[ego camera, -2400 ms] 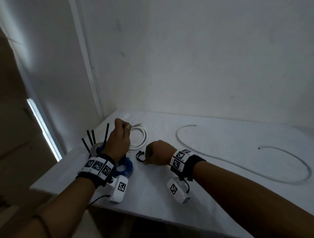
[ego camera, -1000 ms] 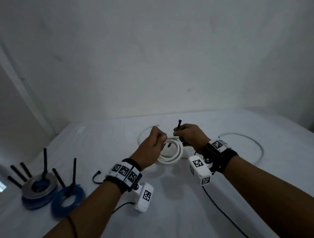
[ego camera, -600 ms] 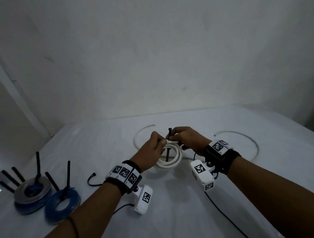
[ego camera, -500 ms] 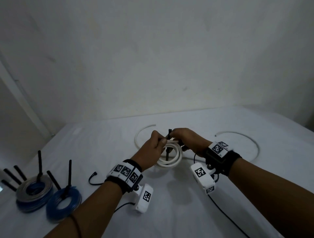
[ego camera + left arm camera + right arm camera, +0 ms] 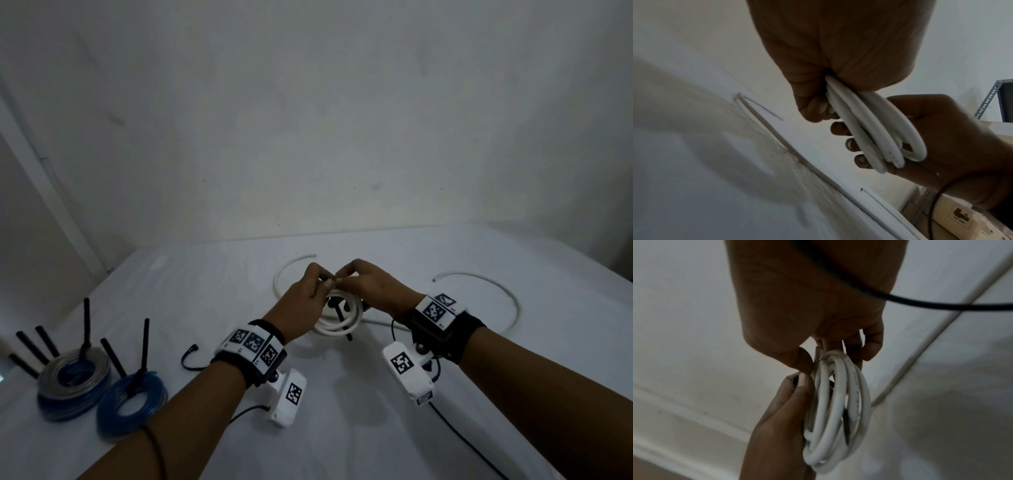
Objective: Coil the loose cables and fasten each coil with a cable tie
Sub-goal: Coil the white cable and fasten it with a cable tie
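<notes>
Both hands hold a white cable coil (image 5: 337,322) just above the white table (image 5: 342,428). My left hand (image 5: 323,281) grips the coil's left side; the strands run out of its fist (image 5: 869,129). My right hand (image 5: 342,279) curls its fingers (image 5: 851,144) round the coil's far side. The two thumbs meet at the coil's top, where a bit of black cable tie (image 5: 795,379) shows under the left thumb. The tie's tail (image 5: 343,323) hangs down through the coil (image 5: 838,410).
A long loose white cable (image 5: 496,294) curves over the table behind my hands. At the left lie a blue coil (image 5: 132,404) and a grey-and-blue coil (image 5: 73,380), with black ties standing up. A loose black tie (image 5: 191,359) lies near my left wrist.
The tie stood upright through the coil half a second ago; now its tail points down below the coil. My fingertips have closed together at the coil's top.
</notes>
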